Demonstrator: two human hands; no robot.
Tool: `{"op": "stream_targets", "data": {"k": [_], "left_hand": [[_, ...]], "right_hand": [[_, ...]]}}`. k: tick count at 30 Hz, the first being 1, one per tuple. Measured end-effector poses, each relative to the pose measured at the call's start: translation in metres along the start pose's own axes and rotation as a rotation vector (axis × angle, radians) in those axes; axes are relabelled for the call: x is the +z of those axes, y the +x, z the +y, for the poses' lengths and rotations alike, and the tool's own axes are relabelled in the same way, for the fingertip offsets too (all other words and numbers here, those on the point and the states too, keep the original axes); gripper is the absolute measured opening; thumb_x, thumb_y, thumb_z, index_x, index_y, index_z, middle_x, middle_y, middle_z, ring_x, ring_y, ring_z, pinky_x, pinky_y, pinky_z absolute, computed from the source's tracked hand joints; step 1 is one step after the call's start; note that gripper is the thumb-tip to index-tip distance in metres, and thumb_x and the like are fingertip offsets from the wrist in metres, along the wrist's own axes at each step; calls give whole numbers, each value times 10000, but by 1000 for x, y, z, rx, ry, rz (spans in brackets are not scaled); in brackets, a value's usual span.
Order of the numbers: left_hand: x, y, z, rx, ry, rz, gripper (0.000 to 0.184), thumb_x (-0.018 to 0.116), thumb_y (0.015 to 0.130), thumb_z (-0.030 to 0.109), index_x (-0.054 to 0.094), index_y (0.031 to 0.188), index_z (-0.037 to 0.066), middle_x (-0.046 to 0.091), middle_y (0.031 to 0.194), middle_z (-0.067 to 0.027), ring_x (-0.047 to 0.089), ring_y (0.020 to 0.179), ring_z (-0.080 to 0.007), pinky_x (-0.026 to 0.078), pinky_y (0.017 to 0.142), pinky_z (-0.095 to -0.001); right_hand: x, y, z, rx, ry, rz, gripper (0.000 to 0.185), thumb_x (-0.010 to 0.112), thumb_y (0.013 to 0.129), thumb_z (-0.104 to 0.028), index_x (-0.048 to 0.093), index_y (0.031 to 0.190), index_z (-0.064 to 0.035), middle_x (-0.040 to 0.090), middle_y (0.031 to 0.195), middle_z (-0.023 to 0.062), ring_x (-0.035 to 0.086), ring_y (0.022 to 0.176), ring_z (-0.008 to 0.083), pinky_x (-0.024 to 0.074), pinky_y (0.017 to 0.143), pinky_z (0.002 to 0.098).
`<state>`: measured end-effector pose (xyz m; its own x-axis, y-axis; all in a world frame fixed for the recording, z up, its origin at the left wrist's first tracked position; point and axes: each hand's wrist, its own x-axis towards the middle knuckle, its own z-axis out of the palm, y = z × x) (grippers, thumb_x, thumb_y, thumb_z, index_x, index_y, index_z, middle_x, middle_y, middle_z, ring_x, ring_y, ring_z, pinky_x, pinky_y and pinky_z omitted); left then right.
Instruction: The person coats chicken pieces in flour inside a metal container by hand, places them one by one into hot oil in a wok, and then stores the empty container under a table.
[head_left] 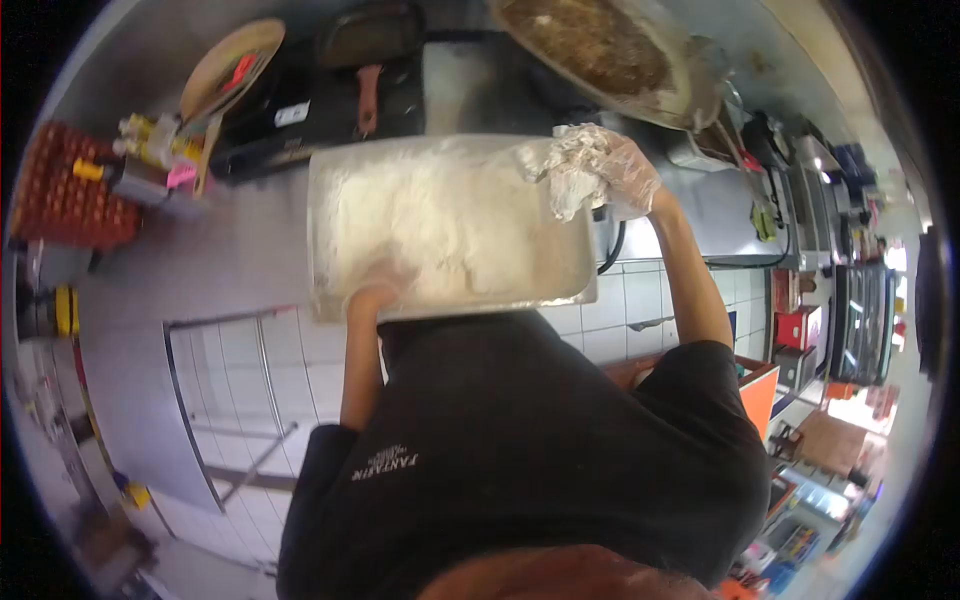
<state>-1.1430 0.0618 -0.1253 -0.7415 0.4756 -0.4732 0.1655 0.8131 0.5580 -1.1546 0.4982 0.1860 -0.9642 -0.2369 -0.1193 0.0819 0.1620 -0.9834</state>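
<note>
A large rectangular tub [450, 305] of white flour [400, 210] stands in front of me. My right hand [625, 175], in a clear plastic glove dusted with flour, is raised at the tub's right end. Its fingers are closed round a lumpy flour-coated food piece [575, 170]; what lies under the coating I cannot make out. Down in the flour at the near left side is my left hand [385, 280]. Motion smears its fingers, and the flour partly hides them.
A pan of brown frying oil [590, 45] is at the back right. Behind the tub sits a dark pan [368, 60] with a reddish handle. Stacked egg trays [70, 190] and a round pan [235, 65] are on the left. A steel counter [700, 215] runs right.
</note>
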Motion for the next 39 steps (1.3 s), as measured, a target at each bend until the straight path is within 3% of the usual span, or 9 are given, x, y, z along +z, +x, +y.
{"op": "stream_targets", "data": {"k": [3, 6, 13, 21, 24, 26, 27, 29, 39], "left_hand": [[-23, -12, 27, 2, -11, -16, 793, 571, 909, 546, 390, 1479, 24, 446, 1453, -298, 439, 1354, -409, 323, 1145, -434], [-30, -15, 38, -102, 18, 55, 790, 583, 903, 529, 399, 1479, 21, 489, 1420, -292, 468, 1327, -417, 354, 1123, -438], [-43, -15, 48, -169, 170, -79, 753, 559, 906, 542, 471, 1410, -10, 567, 1295, -330, 534, 1244, -449, 410, 1068, -449], [-41, -29, 49, -152, 95, 77, 588, 562, 909, 517, 633, 1198, 10, 633, 1180, -281, 603, 1108, -434, 472, 956, -482], [-45, -28, 59, -93, 217, -37, 465, 566, 918, 457, 710, 1096, 52, 657, 1137, -237, 628, 1066, -383, 481, 941, -460], [-50, -28, 67, -47, 323, -143, 434, 571, 924, 423, 691, 1144, 68, 652, 1167, -209, 618, 1099, -357, 472, 966, -441], [-51, -27, 70, -44, 333, -161, 445, 576, 919, 428, 677, 1161, 69, 643, 1181, -211, 607, 1113, -358, 463, 975, -442], [-50, -26, 72, -70, 317, -156, 470, 585, 909, 438, 649, 1194, 69, 625, 1210, -213, 586, 1141, -361, 446, 994, -444], [-35, -34, 73, -108, 331, -58, 663, 632, 861, 488, 507, 1361, 72, 536, 1353, -226, 482, 1281, -376, 358, 1089, -456]], "right_hand": [[-25, 4, -34, -457, -649, -37, 461, 722, 892, -277, 608, 1249, -9, 676, 1159, 45, 614, 1049, 127, 481, 970, 294], [-36, 4, -90, -134, -370, 89, 475, 690, 924, -273, 582, 1296, 2, 667, 1183, 59, 619, 1080, 146, 477, 999, 303], [-116, 40, -139, -102, -198, 368, 405, 687, 938, -281, 635, 1241, -18, 689, 1120, 59, 662, 969, 140, 564, 842, 310], [-363, 185, -32, -282, -1504, 352, 260, 625, 948, -237, 704, 1140, -81, 701, 996, 67, 660, 787, 184, 534, 690, 314], [-392, 226, -6, -435, -1375, 305, 286, 605, 864, -75, 676, 1141, -82, 699, 956, 129, 674, 849, 251, 557, 787, 329], [-397, 255, 0, -67, -2243, 126, 183, 613, 875, -163, 760, 969, -108, 718, 925, 110, 663, 780, 305, 538, 690, 356], [-391, 266, -3, -79, -2231, 141, 183, 613, 875, -163, 760, 969, -108, 718, 925, 110, 663, 780, 305, 538, 690, 356], [-367, 276, -18, 566, -1903, 196, 226, 659, 834, -202, 753, 989, -67, 728, 995, 145, 699, 878, 310, 560, 730, 389], [-389, 318, -6, 256, -1701, 541, 313, 614, 882, -226, 682, 1092, -5, 705, 1045, 186, 697, 950, 289, 543, 814, 406]]}}
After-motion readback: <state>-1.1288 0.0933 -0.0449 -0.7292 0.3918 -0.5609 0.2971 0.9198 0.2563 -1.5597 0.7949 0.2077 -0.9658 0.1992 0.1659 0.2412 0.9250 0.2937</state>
